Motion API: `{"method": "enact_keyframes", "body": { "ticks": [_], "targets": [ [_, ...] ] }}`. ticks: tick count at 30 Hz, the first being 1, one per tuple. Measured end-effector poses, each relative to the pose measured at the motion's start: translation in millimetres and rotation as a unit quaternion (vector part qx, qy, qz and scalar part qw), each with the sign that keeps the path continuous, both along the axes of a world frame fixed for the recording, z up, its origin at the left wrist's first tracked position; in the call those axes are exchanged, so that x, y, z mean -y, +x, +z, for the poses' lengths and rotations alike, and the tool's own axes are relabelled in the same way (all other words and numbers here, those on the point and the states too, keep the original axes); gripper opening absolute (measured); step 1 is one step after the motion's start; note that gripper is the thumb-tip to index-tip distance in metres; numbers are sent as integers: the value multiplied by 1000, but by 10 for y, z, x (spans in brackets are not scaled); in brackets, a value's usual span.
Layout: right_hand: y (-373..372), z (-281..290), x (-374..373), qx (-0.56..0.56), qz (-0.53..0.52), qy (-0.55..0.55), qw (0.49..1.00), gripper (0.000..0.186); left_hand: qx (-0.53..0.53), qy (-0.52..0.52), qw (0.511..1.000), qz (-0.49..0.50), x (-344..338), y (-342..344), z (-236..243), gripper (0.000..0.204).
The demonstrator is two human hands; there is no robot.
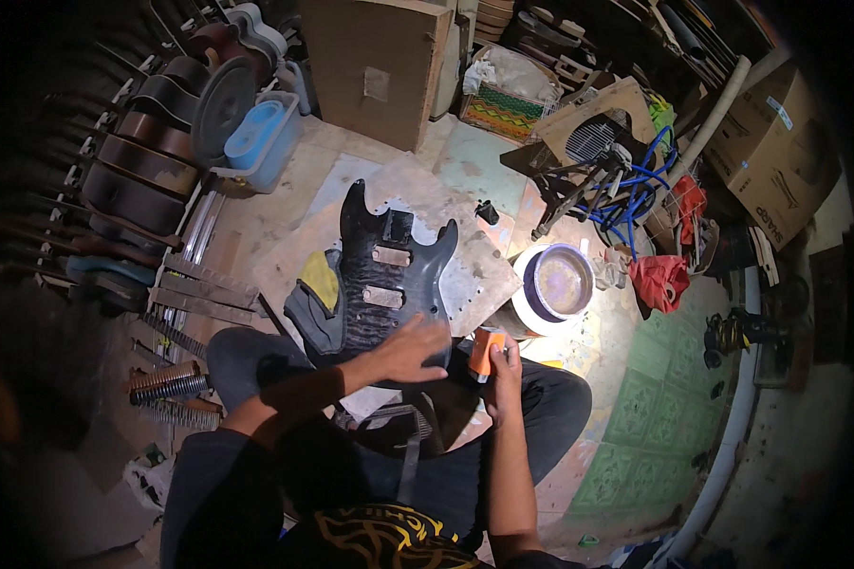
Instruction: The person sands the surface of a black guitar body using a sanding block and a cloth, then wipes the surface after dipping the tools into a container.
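Observation:
A black electric guitar body (417, 275) lies in front of me on a pale board, its two horns pointing away. Two bare pickup cavities and a neck pocket show on its face. My left hand (411, 351) is spread flat over the body's near right end, fingers apart; whether it presses on the surface I cannot tell. In my right hand (507, 379), beside that end, is a small orange-and-white block (485, 353), gripped between thumb and fingers. Left of the body lies a dark cloth (315, 318) with a yellow cloth (320, 279) on it.
A purple-rimmed bowl (541, 284) with cloudy liquid stands to the right. Beyond it are a tangled blue hose (640, 204) and a red bag (659, 283). Several guitars (138, 175) hang at left, near a clear tub (280, 156). A large cardboard panel (370, 47) stands behind.

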State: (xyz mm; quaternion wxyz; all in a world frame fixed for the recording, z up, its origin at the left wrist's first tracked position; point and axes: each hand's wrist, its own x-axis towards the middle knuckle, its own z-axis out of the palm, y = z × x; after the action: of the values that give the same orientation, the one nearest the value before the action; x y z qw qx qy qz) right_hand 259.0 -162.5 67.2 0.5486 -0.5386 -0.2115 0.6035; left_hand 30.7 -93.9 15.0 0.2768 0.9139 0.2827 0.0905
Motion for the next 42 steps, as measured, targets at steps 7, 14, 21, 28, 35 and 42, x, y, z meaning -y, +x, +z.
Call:
{"method": "enact_keyframes", "body": {
  "ticks": [7,14,21,28,35,42],
  "targets": [
    [-81,172,140,-213,67,-22,975,43,401,-385,786,269,592,362,659,56],
    [-167,79,193,-313,116,-33,942,45,439,-402,740,315,652,313,674,42],
    [-97,-101,246,-320,153,-49,934,48,464,-424,733,261,544,257,249,34],
    [-98,-26,279,-346,148,-69,924,50,466,-462,722,218,441,206,89,29],
    [34,209,121,-103,120,-37,987,46,349,-372,785,352,535,202,27,18],
    [879,514,-214,-71,-74,-9,995,40,303,-308,797,421,429,20,-36,16]
  ]
}}
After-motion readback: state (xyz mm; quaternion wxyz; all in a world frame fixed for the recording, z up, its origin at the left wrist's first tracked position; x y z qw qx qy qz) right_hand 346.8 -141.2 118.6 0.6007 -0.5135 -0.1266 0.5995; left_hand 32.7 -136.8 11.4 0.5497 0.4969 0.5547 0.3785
